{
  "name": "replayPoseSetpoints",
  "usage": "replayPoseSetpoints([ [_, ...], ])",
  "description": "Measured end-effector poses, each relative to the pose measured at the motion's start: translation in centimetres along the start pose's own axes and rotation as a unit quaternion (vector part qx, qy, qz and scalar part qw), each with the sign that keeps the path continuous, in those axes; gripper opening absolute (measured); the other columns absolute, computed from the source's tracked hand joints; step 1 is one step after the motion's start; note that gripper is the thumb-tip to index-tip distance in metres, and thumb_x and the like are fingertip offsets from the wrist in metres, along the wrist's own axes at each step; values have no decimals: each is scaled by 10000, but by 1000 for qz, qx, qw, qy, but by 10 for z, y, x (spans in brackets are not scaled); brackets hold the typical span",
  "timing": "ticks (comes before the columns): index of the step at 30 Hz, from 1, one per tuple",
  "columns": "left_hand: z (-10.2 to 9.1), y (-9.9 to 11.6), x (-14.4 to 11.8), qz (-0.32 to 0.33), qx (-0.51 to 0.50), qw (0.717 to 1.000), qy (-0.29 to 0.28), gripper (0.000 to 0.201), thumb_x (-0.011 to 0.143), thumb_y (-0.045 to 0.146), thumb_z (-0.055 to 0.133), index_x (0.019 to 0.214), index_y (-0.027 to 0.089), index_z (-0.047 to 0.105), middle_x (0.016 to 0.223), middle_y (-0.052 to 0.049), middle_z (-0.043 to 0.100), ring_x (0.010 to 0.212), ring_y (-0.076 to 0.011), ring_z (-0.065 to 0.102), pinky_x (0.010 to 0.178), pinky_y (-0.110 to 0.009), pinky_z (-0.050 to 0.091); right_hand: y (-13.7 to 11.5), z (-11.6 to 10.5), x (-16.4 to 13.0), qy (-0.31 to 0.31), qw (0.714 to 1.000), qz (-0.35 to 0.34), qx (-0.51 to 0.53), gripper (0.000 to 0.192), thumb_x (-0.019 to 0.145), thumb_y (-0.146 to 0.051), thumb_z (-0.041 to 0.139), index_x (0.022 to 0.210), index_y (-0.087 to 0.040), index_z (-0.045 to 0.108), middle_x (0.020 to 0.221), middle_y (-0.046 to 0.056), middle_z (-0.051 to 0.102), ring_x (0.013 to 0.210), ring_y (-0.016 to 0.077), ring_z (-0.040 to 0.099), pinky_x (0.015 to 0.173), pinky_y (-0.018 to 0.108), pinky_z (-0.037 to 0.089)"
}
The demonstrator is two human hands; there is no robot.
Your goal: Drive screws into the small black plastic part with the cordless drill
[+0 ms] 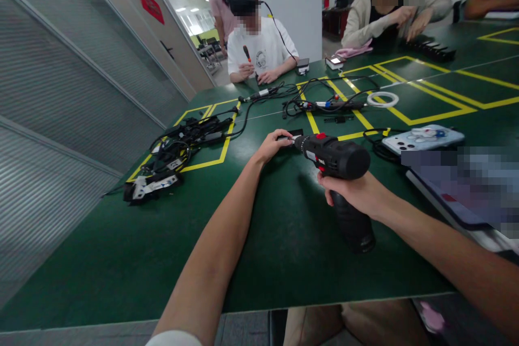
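Observation:
A black cordless drill (pixel 338 157) with red buttons fills my right hand (pixel 357 192), whose fingers wrap round its grip. The drill lies roughly level, its chuck pointing left and away from me. At the drill's tip, my left hand (pixel 273 146) is bent over with its fingers drawn together beside the silver bit (pixel 290 141). Just behind those fingertips a flat black part (pixel 298 132) shows, low at the table. What the left fingers pinch is mostly hidden by the hand and the drill.
Black cables (pixel 190 138) lie heaped at left on the green table (pixel 170 259). Beyond the drill are an electric screwdriver (pixel 332 105) and a white ring (pixel 382 99). A phone (pixel 424 139) lies at right. Across the table, a person holds a screwdriver (pixel 247 55); others sit farther right.

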State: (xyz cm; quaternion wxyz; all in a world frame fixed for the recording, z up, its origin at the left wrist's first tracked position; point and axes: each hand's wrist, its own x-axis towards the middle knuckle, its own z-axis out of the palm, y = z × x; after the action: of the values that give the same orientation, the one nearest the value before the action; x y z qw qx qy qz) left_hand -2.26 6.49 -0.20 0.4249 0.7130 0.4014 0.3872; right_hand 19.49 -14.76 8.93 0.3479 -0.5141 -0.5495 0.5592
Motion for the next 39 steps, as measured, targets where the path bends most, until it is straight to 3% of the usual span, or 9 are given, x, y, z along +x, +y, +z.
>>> replayPoseSetpoints([
  [25, 0, 3, -1, 3, 6, 1000, -8, 228, 678, 265, 680, 894, 195, 685, 1039, -43, 646, 1029, -217, 577, 978, -373, 418, -3, 2, -2, -1, 1000, 9, 25, 44, 730, -208, 617, 750, -200, 579, 527, -22, 585, 505, 151, 578, 544, 283, 443],
  [39, -3, 8, 0, 4, 61, 998, -30, 294, 641, 264, 699, 922, 178, 679, 981, -32, 653, 954, -198, 569, 909, -333, 427, 0, 1, -1, -1, 1000, 3, 14, 43, 753, -230, 612, 770, -195, 594, 524, -11, 599, 517, 158, 584, 557, 288, 445],
])
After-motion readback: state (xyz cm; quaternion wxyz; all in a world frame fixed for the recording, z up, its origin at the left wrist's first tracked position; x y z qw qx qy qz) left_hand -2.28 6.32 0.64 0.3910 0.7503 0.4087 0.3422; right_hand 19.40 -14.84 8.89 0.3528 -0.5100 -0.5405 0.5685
